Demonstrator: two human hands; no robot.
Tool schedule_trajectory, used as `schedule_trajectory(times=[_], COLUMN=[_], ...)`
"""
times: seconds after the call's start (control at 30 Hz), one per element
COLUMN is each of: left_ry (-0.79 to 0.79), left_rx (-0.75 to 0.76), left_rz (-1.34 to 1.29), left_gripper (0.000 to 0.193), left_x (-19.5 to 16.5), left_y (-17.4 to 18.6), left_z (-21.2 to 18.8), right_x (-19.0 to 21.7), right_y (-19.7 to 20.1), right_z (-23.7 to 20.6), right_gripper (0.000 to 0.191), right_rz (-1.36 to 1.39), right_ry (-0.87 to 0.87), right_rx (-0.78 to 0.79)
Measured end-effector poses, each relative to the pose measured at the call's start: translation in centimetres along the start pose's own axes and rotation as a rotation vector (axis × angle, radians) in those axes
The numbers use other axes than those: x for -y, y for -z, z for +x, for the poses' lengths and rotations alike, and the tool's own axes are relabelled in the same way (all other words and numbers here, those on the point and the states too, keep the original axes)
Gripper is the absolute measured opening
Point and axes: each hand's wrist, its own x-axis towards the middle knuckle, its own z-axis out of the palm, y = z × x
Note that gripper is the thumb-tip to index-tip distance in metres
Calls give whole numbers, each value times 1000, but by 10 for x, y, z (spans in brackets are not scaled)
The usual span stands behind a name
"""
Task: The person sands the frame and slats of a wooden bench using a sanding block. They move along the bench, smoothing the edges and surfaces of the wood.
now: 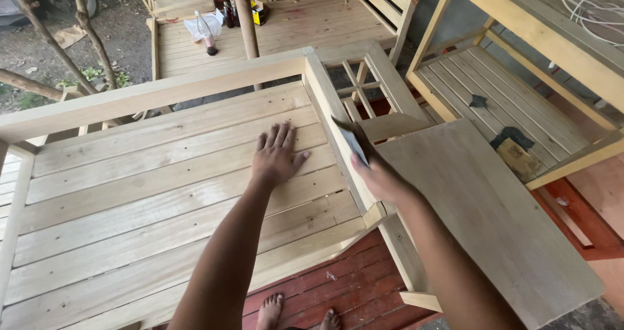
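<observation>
My left hand (278, 153) lies flat, fingers spread, on the slatted top of a pale wooden bed frame (130, 174). My right hand (377, 171) grips a folded sheet of grey sandpaper (351, 141) and presses it against the frame's upright side rail (331, 119). A flat wooden board (494, 213) leans beyond that rail, under my right forearm.
Another slatted frame (507, 96) stands at the right with dark sandpaper scraps and a small box on it. A further slatted platform (292, 25) at the back carries bottles and a plastic bag. My bare feet (296, 314) rest on red floorboards below.
</observation>
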Motion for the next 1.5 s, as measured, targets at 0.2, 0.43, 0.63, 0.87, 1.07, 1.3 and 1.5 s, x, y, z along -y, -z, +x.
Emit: schedule_trajectory(times=[0.2, 0.43, 0.63, 0.87, 1.07, 1.3, 1.5], left_ry=[2, 9, -7, -35, -48, -45, -89], left_rx=[-45, -55, -69, -54, -21, 6, 12], left_rz=[24, 30, -26, 12, 6, -13, -11], left_gripper=[87, 82, 80, 81, 82, 81, 81], left_x=[1, -15, -13, -34, -47, -50, -50], left_y=[-4, -7, -4, -11, -9, -10, -11], left_z=[-9, -3, -1, -16, -26, -32, -28], right_x=[-11, 1, 2, 23, 24, 14, 7], right_y=[-5, 0, -9, -10, 0, -19, -22], right_z=[-112, -49, -119, -102, -36, -101, -179], right_gripper=[52, 51, 58, 69, 66, 78, 76], right_rz=[171, 118, -33, -431, -657, -848, -666], right_ry=[326, 142, 256, 47, 97, 236, 56], right_rx=[-91, -99, -130, -24, -94, -273, -297])
